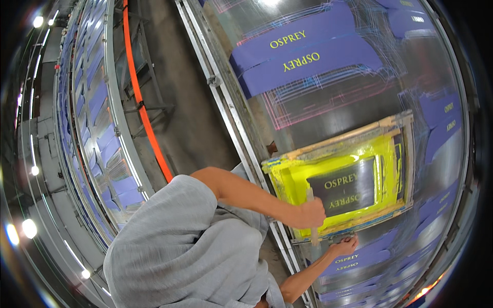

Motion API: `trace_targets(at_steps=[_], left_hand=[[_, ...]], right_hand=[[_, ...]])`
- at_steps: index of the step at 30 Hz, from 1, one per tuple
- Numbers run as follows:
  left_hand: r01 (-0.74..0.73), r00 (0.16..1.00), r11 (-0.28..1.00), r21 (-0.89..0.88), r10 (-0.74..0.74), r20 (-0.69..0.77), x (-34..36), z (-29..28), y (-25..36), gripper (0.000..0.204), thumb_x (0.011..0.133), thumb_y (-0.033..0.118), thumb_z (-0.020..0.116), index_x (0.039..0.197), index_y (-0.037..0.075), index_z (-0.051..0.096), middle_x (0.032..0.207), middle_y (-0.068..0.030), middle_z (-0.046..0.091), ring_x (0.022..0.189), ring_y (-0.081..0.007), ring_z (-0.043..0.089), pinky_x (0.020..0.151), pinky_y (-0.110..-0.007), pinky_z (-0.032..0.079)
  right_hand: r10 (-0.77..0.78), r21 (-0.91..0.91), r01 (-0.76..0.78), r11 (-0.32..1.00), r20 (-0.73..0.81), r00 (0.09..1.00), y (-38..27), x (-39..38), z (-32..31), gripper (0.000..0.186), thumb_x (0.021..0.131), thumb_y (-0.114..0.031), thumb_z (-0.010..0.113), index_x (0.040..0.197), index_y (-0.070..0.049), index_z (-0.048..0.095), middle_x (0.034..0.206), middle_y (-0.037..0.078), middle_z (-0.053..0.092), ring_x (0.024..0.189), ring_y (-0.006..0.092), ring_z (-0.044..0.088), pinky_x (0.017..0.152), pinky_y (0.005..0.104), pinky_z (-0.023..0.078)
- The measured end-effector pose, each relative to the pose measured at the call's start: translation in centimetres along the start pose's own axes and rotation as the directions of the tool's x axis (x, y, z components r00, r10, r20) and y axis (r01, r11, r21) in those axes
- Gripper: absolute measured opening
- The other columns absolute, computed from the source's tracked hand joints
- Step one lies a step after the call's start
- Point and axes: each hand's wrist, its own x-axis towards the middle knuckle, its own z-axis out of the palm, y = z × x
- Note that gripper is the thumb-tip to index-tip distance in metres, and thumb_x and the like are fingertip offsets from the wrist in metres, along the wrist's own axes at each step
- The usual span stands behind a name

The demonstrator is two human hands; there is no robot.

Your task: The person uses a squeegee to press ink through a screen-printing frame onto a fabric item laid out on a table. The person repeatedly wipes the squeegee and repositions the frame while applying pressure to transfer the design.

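A printing screen (pixel 405 169) with a worn wooden frame and bright yellow ink lies on the long printing table. My left hand (pixel 310 213) is closed round a squeegee (pixel 309 194), a long pale blade standing across the left part of the screen. Yellow lettering shows through the dark window of the mesh (pixel 341 187). At the screen's near lower edge, my right hand (pixel 346 246) has its fingers curled against the frame; their exact hold is partly hidden.
Purple printed panels (pixel 308 49) with yellow lettering lie along the table above and below the screen. A metal rail (pixel 221 87) runs down the table's left edge. Across a dark aisle (pixel 187 102), an orange strip (pixel 136 87) runs beside another table of purple panels (pixel 110 149).
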Motion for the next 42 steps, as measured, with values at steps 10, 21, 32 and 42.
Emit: trace_targets(at_steps=[10,21,32,42], left_hand=[[-0.188,0.979,0.978,-0.093,0.194,0.068,0.6,-2.0,-0.8,0.022,0.082,0.026,0.062,0.087,0.012,0.078,0.086,-0.0105,0.074,0.082,-0.0302,0.071,0.079,-0.057,0.056],[-0.208,0.978,0.957,-0.202,0.202,-0.049,-0.4,-1.9,-0.4,0.028,0.086,0.026,0.058,0.091,0.005,0.077,0.090,-0.0148,0.073,0.087,-0.0351,0.070,0.081,-0.059,0.056],[-0.223,0.975,0.946,-0.237,0.212,-0.069,-0.5,-1.2,0.2,0.038,0.082,0.029,0.055,0.087,-0.004,0.075,0.088,-0.0214,0.073,0.084,-0.0380,0.070,0.081,-0.054,0.055],[-0.249,0.966,0.937,-0.246,0.222,-0.129,-0.3,-0.1,1.7,0.035,0.086,0.029,0.054,0.086,0.001,0.076,0.084,-0.0167,0.072,0.083,-0.0377,0.069,0.080,-0.062,0.055]], right_hand=[[-0.071,-0.236,0.059,0.970,-0.043,0.997,-0.9,0.1,1.9,0.016,0.094,-0.016,0.055,0.094,-0.003,0.063,0.067,-0.004,0.036,0.056,0.0080,0.032,0.049,0.0260,0.023],[-0.070,-0.354,0.008,0.935,-0.164,0.984,-1.5,-0.1,3.2,0.017,0.093,-0.021,0.053,0.088,-0.004,0.057,0.066,-0.004,0.032,0.054,0.0087,0.031,0.049,0.0271,0.023],[-0.127,-0.442,0.054,0.895,-0.137,0.982,-0.6,0.5,1.8,0.020,0.091,-0.025,0.053,0.084,-0.006,0.056,0.068,-0.003,0.035,0.053,0.0091,0.032,0.048,0.0270,0.022],[-0.152,-0.420,0.056,0.906,-0.198,0.968,0.0,1.0,1.0,0.024,0.093,-0.027,0.055,0.085,-0.004,0.061,0.068,-0.002,0.040,0.053,0.0099,0.033,0.048,0.0285,0.024]])
